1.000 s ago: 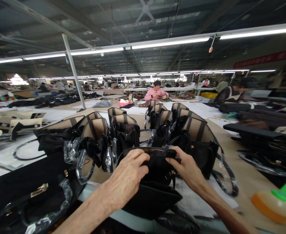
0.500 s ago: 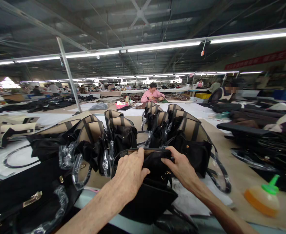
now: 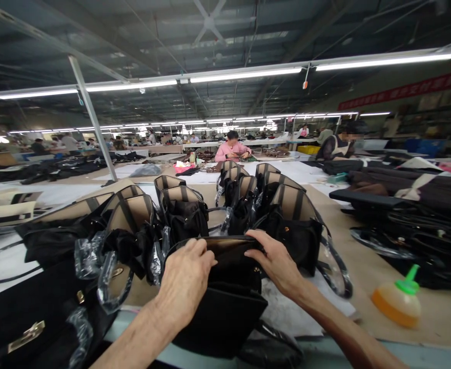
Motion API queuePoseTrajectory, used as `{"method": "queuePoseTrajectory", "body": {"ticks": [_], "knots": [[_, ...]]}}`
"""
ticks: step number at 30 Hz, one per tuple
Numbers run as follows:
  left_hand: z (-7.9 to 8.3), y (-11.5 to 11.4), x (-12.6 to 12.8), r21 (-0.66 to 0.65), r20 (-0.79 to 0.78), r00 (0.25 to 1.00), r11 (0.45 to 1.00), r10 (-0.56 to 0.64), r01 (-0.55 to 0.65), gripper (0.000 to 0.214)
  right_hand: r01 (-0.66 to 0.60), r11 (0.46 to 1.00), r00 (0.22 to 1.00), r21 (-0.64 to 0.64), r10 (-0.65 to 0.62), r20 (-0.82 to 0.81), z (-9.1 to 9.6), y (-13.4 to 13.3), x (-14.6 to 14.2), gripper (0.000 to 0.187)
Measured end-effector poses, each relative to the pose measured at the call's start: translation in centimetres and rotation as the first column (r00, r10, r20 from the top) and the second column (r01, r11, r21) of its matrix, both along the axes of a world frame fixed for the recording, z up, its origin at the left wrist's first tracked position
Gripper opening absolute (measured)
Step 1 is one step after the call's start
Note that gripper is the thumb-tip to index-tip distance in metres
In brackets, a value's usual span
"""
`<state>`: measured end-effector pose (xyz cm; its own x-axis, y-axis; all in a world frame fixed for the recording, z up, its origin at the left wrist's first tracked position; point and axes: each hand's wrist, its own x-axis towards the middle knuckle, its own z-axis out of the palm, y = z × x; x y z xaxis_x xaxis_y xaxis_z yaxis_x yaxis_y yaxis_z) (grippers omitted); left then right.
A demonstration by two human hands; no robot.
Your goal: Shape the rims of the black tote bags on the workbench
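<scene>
A black handbag (image 3: 221,315) stands in front of me, its mouth parted and a tan strip showing inside. On its upper left edge, my left hand (image 3: 189,279) is closed with the fingers bent over the rim. My right hand (image 3: 273,256) pinches the top edge at the right corner between thumb and fingers. Below the bag's right side lies a dark strap or handle (image 3: 275,343), partly hidden. A larger black bag (image 3: 44,312) with a gold clasp (image 3: 26,336) rests at the near left, beside my left forearm.
Several black bags with tan linings (image 3: 183,205) stand behind, their handles wrapped in clear plastic (image 3: 112,287). At right are a bottle of orange liquid with a green nozzle (image 3: 398,300) and stacked black pieces (image 3: 398,220). A co-worker in pink (image 3: 231,148) sits across the tables.
The view has swung slightly right. My left hand has shifted left along the rim and its thumb is tucked closer in. The handbag's mouth shows wider. My right hand keeps its corner.
</scene>
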<state>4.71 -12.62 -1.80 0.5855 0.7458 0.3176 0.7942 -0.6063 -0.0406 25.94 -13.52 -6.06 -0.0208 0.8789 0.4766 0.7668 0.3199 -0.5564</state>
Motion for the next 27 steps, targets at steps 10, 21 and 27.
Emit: {"method": "queuePoseTrajectory", "body": {"ticks": [10,21,27], "knots": [[0.5,1.7,-1.0,-0.216,0.387,0.91,0.974,0.151,-0.069,0.013,-0.122,0.992,0.978,0.026,0.124,-0.165,1.1,0.6,-0.2,0.014],[0.5,2.7,-1.3,-0.214,0.438,0.889,0.976,0.131,-0.039,0.012,-0.183,0.983,0.948,0.024,0.183,-0.262,1.5,1.0,-0.5,0.015],[0.5,2.8,-1.2,-0.227,0.436,0.878,0.968,0.197,-0.104,0.01,-0.189,0.982,0.954,0.024,0.189,-0.233,1.5,0.9,-0.7,0.017]]}}
